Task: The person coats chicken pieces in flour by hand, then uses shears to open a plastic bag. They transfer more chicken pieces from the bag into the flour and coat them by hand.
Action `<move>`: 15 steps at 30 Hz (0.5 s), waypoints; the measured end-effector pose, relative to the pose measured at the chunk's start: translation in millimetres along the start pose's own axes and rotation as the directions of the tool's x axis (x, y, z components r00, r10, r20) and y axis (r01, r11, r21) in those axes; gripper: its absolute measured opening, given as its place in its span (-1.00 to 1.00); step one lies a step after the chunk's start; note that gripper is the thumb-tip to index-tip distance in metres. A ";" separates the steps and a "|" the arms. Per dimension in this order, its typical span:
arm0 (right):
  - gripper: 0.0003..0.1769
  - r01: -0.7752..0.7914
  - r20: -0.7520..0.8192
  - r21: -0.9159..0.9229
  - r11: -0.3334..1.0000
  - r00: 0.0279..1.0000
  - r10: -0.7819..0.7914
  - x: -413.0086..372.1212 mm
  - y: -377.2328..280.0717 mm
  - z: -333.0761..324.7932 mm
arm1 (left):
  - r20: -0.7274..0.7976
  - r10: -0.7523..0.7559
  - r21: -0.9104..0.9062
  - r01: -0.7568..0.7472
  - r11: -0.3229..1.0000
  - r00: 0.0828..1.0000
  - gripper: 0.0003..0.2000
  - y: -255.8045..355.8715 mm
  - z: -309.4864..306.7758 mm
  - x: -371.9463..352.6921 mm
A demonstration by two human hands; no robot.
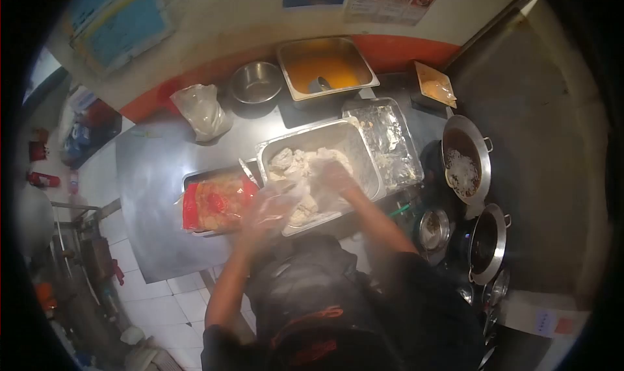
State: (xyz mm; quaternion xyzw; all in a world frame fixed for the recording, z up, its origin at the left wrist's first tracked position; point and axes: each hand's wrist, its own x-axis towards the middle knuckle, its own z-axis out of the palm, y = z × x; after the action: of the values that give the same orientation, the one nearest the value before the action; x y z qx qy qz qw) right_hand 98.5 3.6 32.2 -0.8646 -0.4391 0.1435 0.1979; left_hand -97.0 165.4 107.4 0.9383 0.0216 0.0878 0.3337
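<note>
A deep metal pan (263,156) on the steel table holds white, flour-covered pieces (300,166). My right hand (335,177), in a clear glove, reaches into the flour at the pan's right half; its fingers are smeared by motion. My left hand (274,205), also gloved and blurred, is over the pan's lower left edge, close to the coated pieces. Whether either hand grips a piece cannot be made out. Beside my left hand, a red and clear bag (218,203) lies on a metal tray.
Behind the pan are a tray of orange liquid (325,65), a round steel bowl (256,83) and a white bag (200,113). A foil-lined tray (393,143) adjoins its right side. Farther right stand two woks, one bubbling (463,169), one dark (484,244).
</note>
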 end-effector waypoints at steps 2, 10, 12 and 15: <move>-0.60 0.130 -0.148 0.088 0.988 0.982 -0.116 -4.8 31.1 -18.5 | 0.179 -0.243 -0.045 0.255 0.966 0.953 -0.67 6.8 41.5 35.7; -0.67 0.432 0.102 -0.388 0.815 0.898 -0.428 -38.5 80.6 -80.7 | 0.136 -0.356 0.368 0.286 0.885 0.925 -0.79 -59.3 143.7 44.0; -0.66 0.463 0.084 -0.321 0.826 0.883 -0.462 -41.8 73.3 -82.9 | 0.169 -0.472 0.333 0.401 0.853 0.865 -0.79 8.8 79.5 64.1; -0.68 0.184 0.042 0.149 0.971 0.980 -0.192 -60.1 72.5 -90.1 | 0.163 -0.290 0.273 0.239 0.932 0.943 -0.70 61.0 40.0 80.5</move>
State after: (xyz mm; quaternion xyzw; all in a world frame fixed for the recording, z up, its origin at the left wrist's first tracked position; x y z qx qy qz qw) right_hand 153.0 -103.8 82.1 -0.7980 -0.5129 0.1799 0.2604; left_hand -11.8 101.2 127.5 0.9652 0.1255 -0.0568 0.2224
